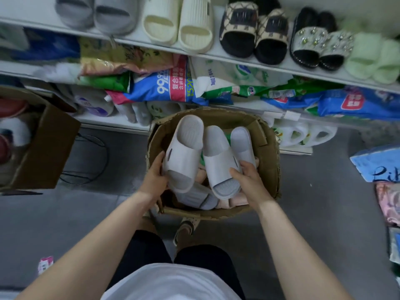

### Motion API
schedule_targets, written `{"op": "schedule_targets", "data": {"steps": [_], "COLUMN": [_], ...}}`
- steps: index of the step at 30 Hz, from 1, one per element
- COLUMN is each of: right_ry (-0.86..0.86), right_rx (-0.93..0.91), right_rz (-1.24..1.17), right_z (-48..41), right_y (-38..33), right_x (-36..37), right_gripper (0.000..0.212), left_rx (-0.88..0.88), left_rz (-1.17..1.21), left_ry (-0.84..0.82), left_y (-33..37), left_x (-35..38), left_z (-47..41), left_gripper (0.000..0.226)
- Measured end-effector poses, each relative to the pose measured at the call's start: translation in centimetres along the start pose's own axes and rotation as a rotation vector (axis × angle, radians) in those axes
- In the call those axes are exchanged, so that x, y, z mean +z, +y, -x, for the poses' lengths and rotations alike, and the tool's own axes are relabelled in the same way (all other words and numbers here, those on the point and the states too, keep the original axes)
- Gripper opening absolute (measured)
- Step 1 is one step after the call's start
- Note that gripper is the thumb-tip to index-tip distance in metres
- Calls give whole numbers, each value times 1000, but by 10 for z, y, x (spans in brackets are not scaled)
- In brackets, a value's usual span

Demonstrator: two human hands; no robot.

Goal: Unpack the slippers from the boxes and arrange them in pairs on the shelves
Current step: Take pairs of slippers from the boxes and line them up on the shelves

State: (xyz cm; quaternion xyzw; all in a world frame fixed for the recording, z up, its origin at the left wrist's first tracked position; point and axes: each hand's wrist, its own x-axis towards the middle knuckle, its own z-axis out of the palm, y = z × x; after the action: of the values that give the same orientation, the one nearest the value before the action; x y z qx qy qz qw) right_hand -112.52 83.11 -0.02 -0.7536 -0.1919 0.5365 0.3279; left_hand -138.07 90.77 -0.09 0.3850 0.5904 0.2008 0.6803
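Grips [154,176] on slippers [184,152] near "99" bag [171,83]

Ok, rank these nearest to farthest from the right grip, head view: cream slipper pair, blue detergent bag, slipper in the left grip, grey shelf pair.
From the right grip, holding a grey slipper:
1. Pale slipper in the left grip, just to its left.
2. Blue detergent bag, middle shelf, ahead.
3. Cream slipper pair, top shelf.
4. Grey shelf pair, top shelf, far left.
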Motion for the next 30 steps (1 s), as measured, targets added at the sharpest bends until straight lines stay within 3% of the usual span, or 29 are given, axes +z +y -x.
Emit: {"op": "schedule_targets", "data": {"steps": [8,11,21,30], "right_ry": [-25,34,111,47], "right_rx": [-187,-261,-438,-500], "right_rz": [-67,-103,-232,-291], "right_z": [27,29,46,20], "right_y": [-57,-77,-153,-240], "right_x": [83,131,325,430], "right_gripper": [55,45,46,48], "left_rx": [93,138,259,367], "left_rz": [90,109,69,0], "left_ry": [174,186,221,305], "left_y": [32,39,89,165], "left_x": [-81,-132,-330,-441], "left_z": [15,21,15,-38], "left_gripper": [69,68,68,63]}}
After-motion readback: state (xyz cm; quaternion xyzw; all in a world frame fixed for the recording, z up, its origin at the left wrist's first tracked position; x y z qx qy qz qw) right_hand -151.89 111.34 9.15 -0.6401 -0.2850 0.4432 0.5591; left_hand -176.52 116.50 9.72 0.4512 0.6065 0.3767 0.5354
